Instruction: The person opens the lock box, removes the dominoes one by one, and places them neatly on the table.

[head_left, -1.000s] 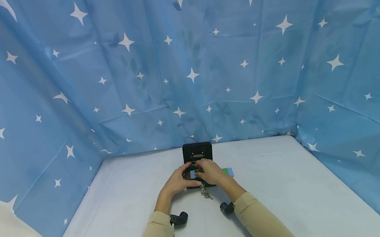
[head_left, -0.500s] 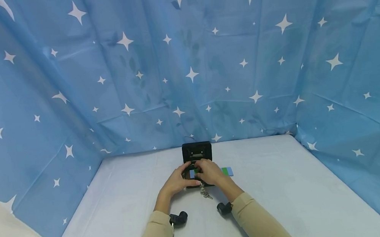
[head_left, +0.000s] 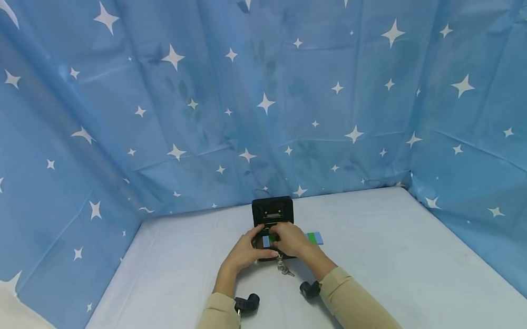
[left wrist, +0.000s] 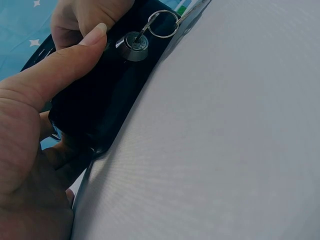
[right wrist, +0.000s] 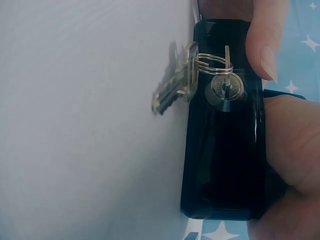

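Note:
A small black cash box [head_left: 272,204] stands with its lid raised at the table's far side. My left hand [head_left: 243,252] grips its left side, thumb across the front rim and fingers round the back. Over the box's inside, my right hand [head_left: 292,239] bends its fingers and thumb down around a flat blue-and-green piece [head_left: 266,241]. The right hand covers part of that piece, and its fingertips are hidden in the right wrist view. A key stands in the front lock [right wrist: 227,90], with a ring of keys [right wrist: 175,87] hanging from it.
Another flat blue-and-green striped piece [head_left: 314,238] lies on the white table [head_left: 373,260] just right of the box, partly behind the right hand. A blue curtain with white stars [head_left: 267,106] rises behind and at both sides. Black wrist cameras [head_left: 247,303] sit on both sleeves.
My right forearm has shifted slightly left, and less of the green part shows between its fingers. The left hand keeps its grip on the box. The lid stays raised.

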### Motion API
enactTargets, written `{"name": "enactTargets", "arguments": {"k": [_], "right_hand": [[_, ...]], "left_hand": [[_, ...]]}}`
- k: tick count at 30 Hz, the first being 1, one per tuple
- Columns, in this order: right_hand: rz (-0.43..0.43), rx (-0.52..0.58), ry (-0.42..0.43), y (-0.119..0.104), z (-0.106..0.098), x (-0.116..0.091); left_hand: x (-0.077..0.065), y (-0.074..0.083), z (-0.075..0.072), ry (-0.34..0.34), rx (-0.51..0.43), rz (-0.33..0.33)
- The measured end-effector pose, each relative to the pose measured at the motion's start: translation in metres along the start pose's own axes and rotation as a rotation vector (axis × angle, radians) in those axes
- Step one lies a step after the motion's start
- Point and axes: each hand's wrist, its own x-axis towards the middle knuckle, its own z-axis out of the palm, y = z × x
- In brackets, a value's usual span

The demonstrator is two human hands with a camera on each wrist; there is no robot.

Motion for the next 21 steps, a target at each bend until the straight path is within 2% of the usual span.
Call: {"name": "enactTargets", "arguments": {"k": [9, 21], "right_hand": [[0.013, -0.009, -0.042, -0.0015, -0.0027, -0.0016], [0.022, -0.004, -0.037, -0.0037, -0.0056, -0.0032]], "left_hand": [[-0.0005, 0.0009, -0.0001, -0.004, -0.001, 0.004], [-0.0024, 0.0043, -0.0004, 0.01, -0.009, -0.005]]}}
